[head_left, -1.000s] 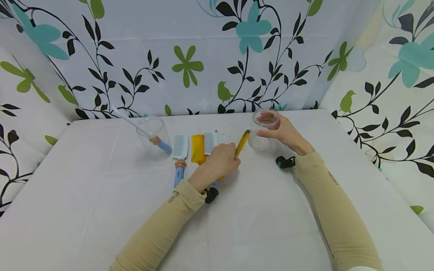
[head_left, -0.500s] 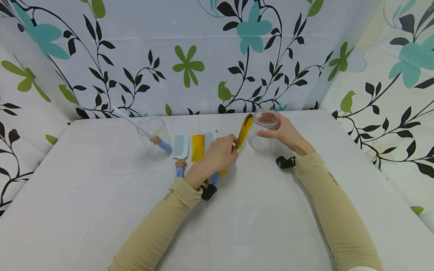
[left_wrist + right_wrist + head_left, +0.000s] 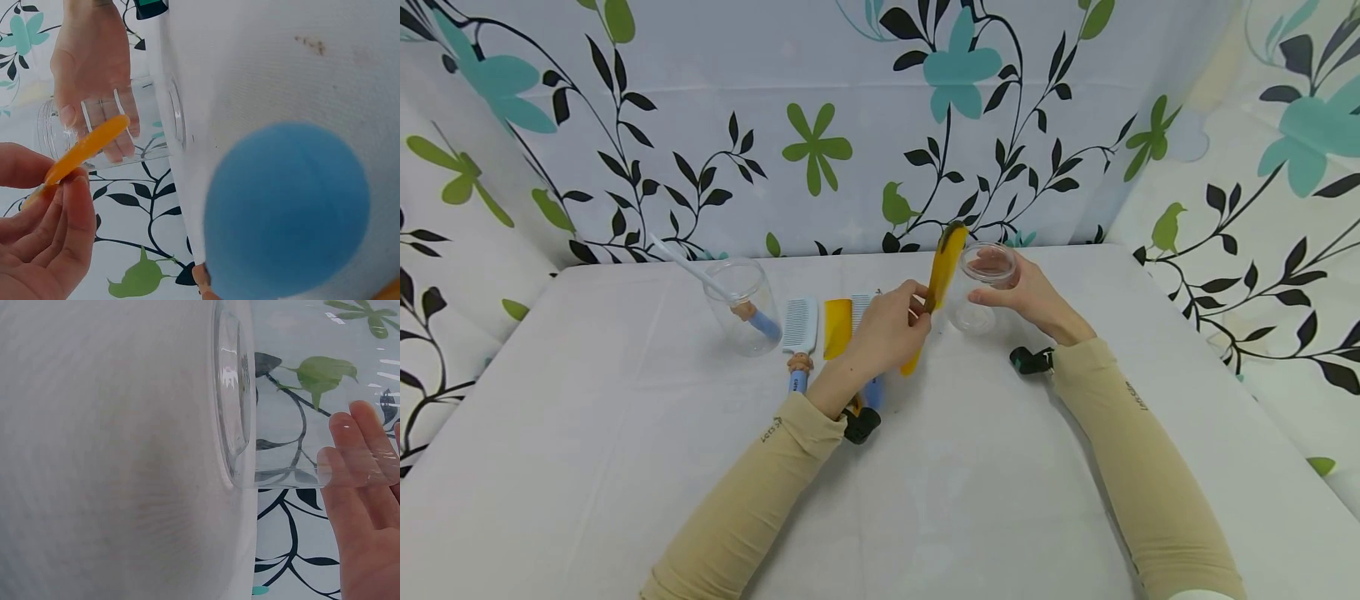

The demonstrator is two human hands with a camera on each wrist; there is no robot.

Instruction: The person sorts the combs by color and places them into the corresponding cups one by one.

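My left hand (image 3: 891, 329) pinches a long, slim yellow comb (image 3: 946, 265) between thumb and fingertips, tilted with its upper end up to the right. Its teeth cannot be made out; the left wrist view shows it as a narrow orange-yellow edge. Just right of the comb, a clear jar (image 3: 973, 304) stands upright on the table, and my right hand (image 3: 1037, 300) holds it round its far right side. The comb is outside the jar, beside its rim. Beneath my left hand lie a yellow comb (image 3: 837, 329) and a light-blue comb (image 3: 861, 310), both partly hidden.
Left of the hands lies another light-blue comb (image 3: 800, 325) with a doll figure on its handle. A second clear jar (image 3: 741, 329) stands further left, with a blue-handled comb leaning in it. The white table (image 3: 587, 433) ends at a patterned cloth (image 3: 820, 67).
My left hand has raised the yellow comb and shifted its grip, so the comb now stands higher beside the jar's rim. My right hand and the jar have stayed put.
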